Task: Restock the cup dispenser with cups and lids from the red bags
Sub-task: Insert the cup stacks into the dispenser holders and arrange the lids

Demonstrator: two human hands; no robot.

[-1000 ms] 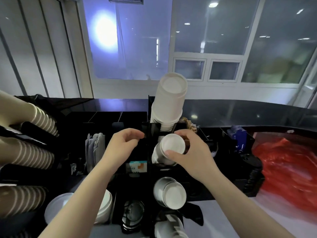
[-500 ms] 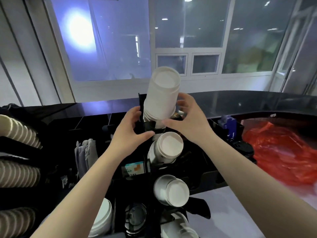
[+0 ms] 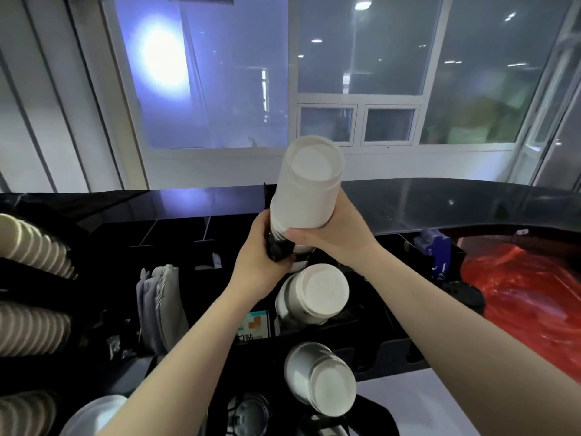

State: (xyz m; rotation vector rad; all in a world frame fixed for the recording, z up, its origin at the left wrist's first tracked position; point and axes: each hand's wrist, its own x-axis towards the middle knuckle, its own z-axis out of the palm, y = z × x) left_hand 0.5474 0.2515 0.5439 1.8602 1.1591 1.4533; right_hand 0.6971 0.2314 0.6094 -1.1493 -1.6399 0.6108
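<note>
Seating cup stack [image 3: 306, 187] in dispenser [image 3: 317, 357] top slot; right hand [image 3: 338, 236] wrapped round stack, left hand [image 3: 262, 262] gripping black bracket [image 3: 278, 248]. Next: push stack down straight.

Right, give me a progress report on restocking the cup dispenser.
Looks done: the two lower slots each show white paper cups. In hand: the right hand grips the tall stack of white paper cups at the black dispenser's top slot while the left hand steadies its base. Left: the crumpled red plastic bag lies on the counter; contents unseen.
</note>
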